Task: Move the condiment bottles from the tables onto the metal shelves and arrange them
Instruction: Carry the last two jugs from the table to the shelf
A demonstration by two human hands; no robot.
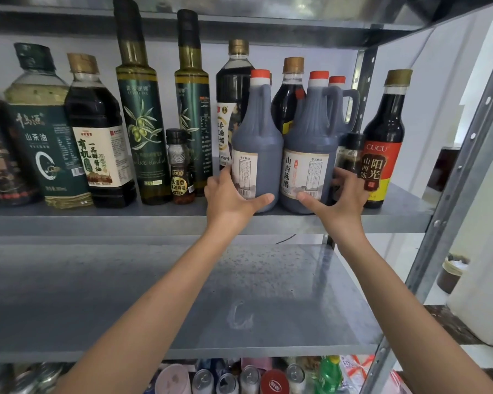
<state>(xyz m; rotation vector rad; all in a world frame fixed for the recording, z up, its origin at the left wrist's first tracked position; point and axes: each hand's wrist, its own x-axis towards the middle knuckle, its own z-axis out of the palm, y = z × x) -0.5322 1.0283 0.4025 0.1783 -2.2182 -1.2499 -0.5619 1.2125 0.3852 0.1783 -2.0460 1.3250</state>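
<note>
left grey plastic red-capped vinegar jug (256, 132), on the grey metal shelf (69, 220), is gripped by my left hand (228, 194); my right hand (339, 200) grips the matching right jug (308, 132); jugs seemingly touching.

There is only one view, from a camera worn on the person's head. It faces forward and slightly down at a metal rack (453, 194) and is close to it. Near the middle of the frame, the left hand (229, 194) grips the left grey jug (256, 123) and the right hand (340, 197) grips the right grey jug (310, 123). Above the hands stands the bottle row (143, 109). Below them is a lower shelf (125, 294), then can tops (251, 378). The wide lens bends straight edges.
</note>
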